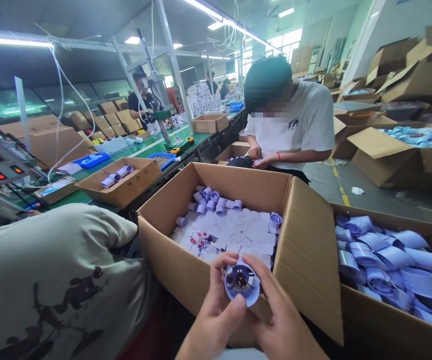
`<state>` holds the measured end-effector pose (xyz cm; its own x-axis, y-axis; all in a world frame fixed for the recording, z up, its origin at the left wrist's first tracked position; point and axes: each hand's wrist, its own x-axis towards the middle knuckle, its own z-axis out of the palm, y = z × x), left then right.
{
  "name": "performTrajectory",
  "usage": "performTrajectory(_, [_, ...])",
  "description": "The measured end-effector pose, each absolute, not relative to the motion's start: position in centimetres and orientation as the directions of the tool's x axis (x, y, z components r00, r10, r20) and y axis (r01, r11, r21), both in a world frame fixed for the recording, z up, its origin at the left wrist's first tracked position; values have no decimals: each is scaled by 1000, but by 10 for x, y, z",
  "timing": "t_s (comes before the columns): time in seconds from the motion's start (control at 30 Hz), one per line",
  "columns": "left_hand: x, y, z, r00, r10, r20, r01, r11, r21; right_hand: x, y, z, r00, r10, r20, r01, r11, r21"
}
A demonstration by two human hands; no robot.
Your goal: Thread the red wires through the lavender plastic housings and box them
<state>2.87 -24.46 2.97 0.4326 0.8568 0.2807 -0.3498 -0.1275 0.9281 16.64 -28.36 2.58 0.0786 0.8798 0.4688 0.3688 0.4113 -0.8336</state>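
Between my two hands I hold a white cylindrical plastic part (251,297) with a shiny, dark-centred round inside facing me. My left hand (216,305) is closed on its left side, the thumb resting on the lower rim. Around the right side curl the fingers of my right hand (276,305). Just beyond is an open cardboard box (178,265). In it, white cylindrical parts (211,202) are grouped at the far side on a layer of white sheet (234,227). Small red pieces (199,240) lie on that sheet.
At right, another cardboard box (366,320) is heaped with white plastic parts (403,265). A co-worker in a white shirt (306,117) sits across from me, and a person's grey sleeve (61,280) is close at left. A green workbench (196,137) carries boxes and trays.
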Motion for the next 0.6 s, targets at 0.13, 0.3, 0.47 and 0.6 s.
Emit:
performTrajectory(0.13, [41, -255, 34, 271, 902, 336, -127, -312, 941, 164, -284, 18, 137, 799, 586, 540, 435, -720])
performTrajectory(0.3, [47, -259, 50, 216, 933, 288, -51, -284, 957, 173, -284, 26, 38, 687, 726, 649, 535, -540])
performTrajectory(0.47, [42, -254, 55, 232, 943, 238, -54, -231, 971, 177, -284, 28, 47, 670, 741, 657, 538, -528])
performTrajectory(0.6, [39, -251, 59, 251, 962, 107, -23, -105, 994, 178, -284, 19, -2, 654, 757, 685, 552, -475])
